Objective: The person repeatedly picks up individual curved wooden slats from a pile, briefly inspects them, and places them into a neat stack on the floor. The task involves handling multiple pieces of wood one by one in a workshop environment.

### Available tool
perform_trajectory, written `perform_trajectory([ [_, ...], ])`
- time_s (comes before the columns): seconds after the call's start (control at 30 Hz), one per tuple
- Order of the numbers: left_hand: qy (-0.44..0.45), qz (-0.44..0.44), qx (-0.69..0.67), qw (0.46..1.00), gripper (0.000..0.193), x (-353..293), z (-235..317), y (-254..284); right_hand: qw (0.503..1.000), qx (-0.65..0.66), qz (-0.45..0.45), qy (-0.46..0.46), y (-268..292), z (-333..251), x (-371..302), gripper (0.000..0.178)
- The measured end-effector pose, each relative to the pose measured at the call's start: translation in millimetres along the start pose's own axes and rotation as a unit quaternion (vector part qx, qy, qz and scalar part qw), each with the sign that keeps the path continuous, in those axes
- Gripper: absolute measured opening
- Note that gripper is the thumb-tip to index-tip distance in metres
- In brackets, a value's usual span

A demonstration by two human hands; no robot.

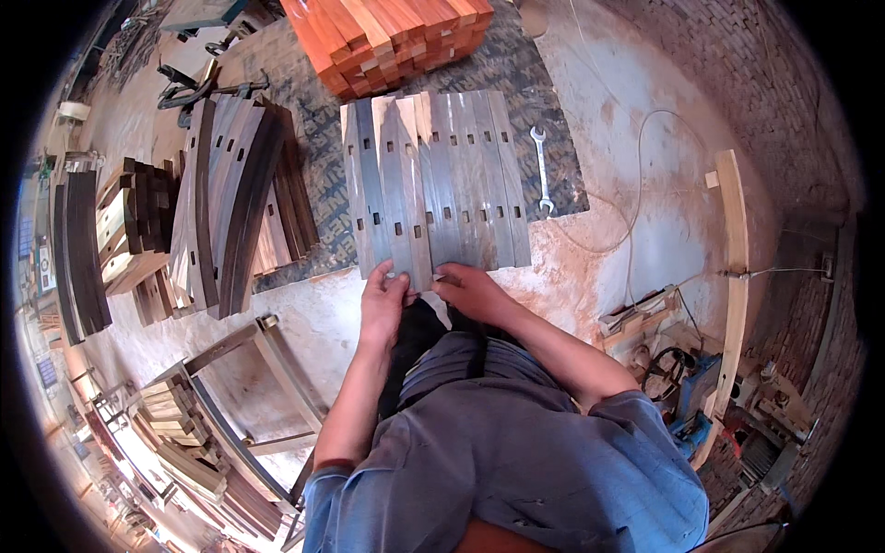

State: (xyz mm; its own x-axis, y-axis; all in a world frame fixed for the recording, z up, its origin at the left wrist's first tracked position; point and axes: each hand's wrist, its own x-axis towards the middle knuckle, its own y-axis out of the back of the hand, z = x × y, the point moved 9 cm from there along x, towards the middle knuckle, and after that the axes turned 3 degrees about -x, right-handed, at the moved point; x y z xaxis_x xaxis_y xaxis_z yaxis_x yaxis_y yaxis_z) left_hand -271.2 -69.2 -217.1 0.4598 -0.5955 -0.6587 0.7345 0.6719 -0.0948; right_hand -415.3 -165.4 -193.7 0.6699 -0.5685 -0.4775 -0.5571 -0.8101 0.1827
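Several grey-brown wooden slats point(470, 184) lie side by side, each with small rectangular slots cut near both ends. One of the middle slats point(418, 263) juts out nearer to me than its neighbours. My left hand point(382, 300) is closed at the near ends, fingers curled against the left side of the jutting slat. On its other side, my right hand point(468, 290) pinches the near end with thumb and fingers. The undersides of the slats and some fingertips are hidden.
A double-ended wrench point(542, 170) lies right of the slats on the dark patterned board point(313, 166). Beyond stands a stack of orange-red wood blocks point(396, 41). Curved dark slats point(221, 203) are piled at left, near a clamp point(207, 90). A wooden frame point(277, 364) stands lower left.
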Motion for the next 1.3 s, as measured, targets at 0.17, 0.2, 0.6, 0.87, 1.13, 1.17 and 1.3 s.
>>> perform_trajectory([
  [0.17, -0.081, 0.043, 0.187, 0.978, 0.042, -15, 20, 20, 0.999, 0.001, -0.026, -0.024, 2, 10, 9, 0.042],
  [0.2, -0.157, 0.069, 0.303, 0.938, 0.042, -28, 44, 18, 0.999, 0.025, -0.02, -0.044, 7, 6, 7, 0.042],
  [0.6, -0.188, 0.034, 0.243, 0.951, 0.043, -23, 31, 38, 0.944, -0.315, 0.079, -0.05, 17, -64, 31, 0.061],
  [0.87, 0.003, -0.059, -0.051, 0.997, 0.023, -27, 21, 20, 0.95, -0.295, 0.09, -0.049, 8, -52, 46, 0.056],
  [1.13, 0.027, -0.073, -0.117, 0.99, 0.023, -25, 16, 12, 0.87, 0.472, -0.12, -0.076, 12, -8, 18, 0.035],
  [1.17, 0.036, -0.079, -0.133, 0.987, 0.024, -25, 14, 10, 0.852, 0.502, -0.122, -0.076, 14, -5, 13, 0.035],
  [1.3, 0.039, -0.098, -0.166, 0.98, 0.021, -27, 17, 3, 0.791, 0.591, -0.141, -0.069, 13, -6, 7, 0.038],
])
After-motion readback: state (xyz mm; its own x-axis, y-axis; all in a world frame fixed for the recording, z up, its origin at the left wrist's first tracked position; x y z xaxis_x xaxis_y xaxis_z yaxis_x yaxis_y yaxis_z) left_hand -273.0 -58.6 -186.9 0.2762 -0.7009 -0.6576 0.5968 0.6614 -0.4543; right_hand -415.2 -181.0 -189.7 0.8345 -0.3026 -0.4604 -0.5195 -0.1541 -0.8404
